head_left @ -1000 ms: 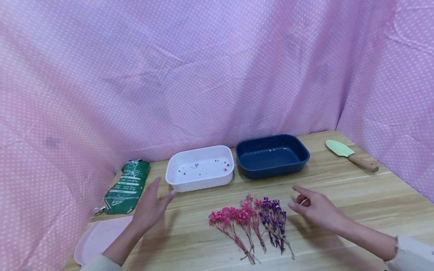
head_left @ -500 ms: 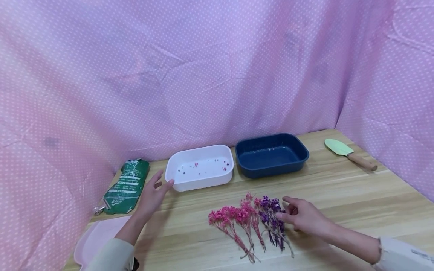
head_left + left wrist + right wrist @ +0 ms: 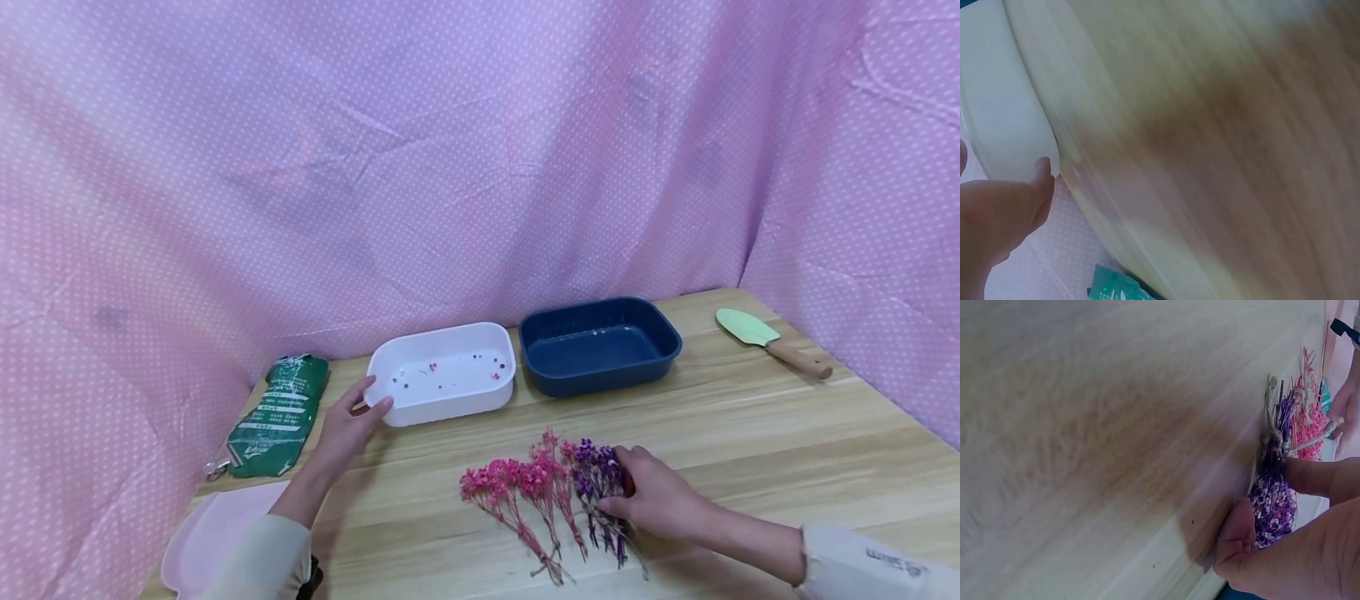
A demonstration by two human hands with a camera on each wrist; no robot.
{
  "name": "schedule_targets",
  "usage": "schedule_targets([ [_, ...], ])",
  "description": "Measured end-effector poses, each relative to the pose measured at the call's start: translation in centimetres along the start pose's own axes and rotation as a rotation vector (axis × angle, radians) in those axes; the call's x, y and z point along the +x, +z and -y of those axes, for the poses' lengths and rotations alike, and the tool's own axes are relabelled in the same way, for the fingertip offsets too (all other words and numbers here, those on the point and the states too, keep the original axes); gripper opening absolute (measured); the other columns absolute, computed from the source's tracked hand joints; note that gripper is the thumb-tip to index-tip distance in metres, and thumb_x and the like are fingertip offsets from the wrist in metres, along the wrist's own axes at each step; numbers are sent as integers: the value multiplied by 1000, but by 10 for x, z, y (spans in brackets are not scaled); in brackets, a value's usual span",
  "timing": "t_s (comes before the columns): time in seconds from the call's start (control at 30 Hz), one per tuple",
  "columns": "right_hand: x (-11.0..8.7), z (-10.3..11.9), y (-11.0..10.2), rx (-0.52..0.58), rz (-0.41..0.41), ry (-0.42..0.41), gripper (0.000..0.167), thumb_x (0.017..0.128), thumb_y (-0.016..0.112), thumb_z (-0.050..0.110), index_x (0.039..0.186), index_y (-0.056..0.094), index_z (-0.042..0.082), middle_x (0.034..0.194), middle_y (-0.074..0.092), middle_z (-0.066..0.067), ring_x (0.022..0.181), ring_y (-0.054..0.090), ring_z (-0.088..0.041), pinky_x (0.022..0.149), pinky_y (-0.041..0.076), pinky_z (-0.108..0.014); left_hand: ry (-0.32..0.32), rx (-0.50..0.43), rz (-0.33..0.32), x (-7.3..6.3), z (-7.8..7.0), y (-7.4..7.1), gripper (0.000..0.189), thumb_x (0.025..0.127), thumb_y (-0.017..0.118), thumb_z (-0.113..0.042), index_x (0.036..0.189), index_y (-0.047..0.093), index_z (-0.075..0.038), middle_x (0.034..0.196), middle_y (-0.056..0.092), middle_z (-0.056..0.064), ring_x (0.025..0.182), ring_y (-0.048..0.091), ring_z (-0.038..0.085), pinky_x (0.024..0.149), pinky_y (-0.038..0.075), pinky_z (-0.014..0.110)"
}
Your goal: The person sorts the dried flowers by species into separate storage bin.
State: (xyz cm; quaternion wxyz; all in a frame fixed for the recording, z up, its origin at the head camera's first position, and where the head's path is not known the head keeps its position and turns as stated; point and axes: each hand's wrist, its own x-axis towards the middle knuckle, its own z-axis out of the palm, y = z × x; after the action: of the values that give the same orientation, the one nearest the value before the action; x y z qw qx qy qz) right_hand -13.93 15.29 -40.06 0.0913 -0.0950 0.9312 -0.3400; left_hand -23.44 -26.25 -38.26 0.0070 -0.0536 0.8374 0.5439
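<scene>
My right hand (image 3: 660,497) closes its thumb and fingers about a bunch of purple dried flowers (image 3: 595,464) on the wooden table. In the right wrist view, twine (image 3: 1275,442) ties the stems, and the thumb lies by the tie with the fingers on the opposite side. Pink dried flower bunches (image 3: 517,477) lie just left of the purple ones. Across the table, my left hand (image 3: 343,433) spans the near left corner of a white rectangular tub (image 3: 453,407), thumb on the front wall, fingers at the left end. Small petals and dark bits are scattered inside the tub.
A dark blue tub (image 3: 600,379) stands right of the white one. At the far right lies a green trowel (image 3: 750,327) with a wooden handle. A green bag (image 3: 277,417) and a pink board (image 3: 217,533) are on the left. Pink dotted cloth (image 3: 450,167) hangs behind.
My right hand has moved left and down onto the purple flowers and taken hold of them. My left hand has come in to the white tub's corner.
</scene>
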Motion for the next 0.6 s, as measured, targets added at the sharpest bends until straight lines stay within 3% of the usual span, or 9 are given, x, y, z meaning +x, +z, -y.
schedule_targets([
  [0.17, 0, -2, -1, -18, -33, -43, 76, 76, 80, 18, 130, 43, -19, 115, 57, -31, 110, 54, -46, 96, 43, -57, -15, 6, 0, 1, 4, 1, 73, 90, 66, -39, 150, 33, -11, 150, 34, 18, 129, 44, 33, 102, 42, 39],
  [0.27, 0, -3, -3, 29, -47, -53, 61, 74, 79, 7, 123, 51, -15, 98, 63, -22, 90, 61, -37, 82, 52, -45, -24, 13, -3, 2, 5, 2, 73, 90, 66, -40, 150, 33, -13, 151, 32, 17, 130, 42, 34, 105, 41, 43],
  [0.4, 0, -3, -5, 128, -53, -24, 56, 71, 74, -8, 122, 51, -14, 75, 54, -4, 69, 52, -17, 61, 48, -28, -25, 26, 1, 2, 6, 2, 71, 92, 64, -39, 150, 32, -14, 153, 30, 16, 131, 40, 35, 106, 39, 46],
  [0.5, 0, -2, -8, 168, -58, 17, 61, 71, 69, -12, 127, 46, -19, 80, 54, -6, 72, 53, -16, 63, 48, -27, -27, 38, 4, 2, 5, 2, 71, 92, 64, -41, 150, 32, -15, 153, 28, 16, 132, 39, 35, 106, 38, 47],
  [0.6, 1, -1, -11, 205, -50, 71, 51, 73, 67, -12, 121, 51, -18, 80, 53, -7, 69, 51, -17, 59, 45, -27, -27, 44, 8, 2, 5, 2, 70, 92, 63, -41, 150, 32, -15, 153, 29, 16, 132, 38, 35, 107, 38, 47],
])
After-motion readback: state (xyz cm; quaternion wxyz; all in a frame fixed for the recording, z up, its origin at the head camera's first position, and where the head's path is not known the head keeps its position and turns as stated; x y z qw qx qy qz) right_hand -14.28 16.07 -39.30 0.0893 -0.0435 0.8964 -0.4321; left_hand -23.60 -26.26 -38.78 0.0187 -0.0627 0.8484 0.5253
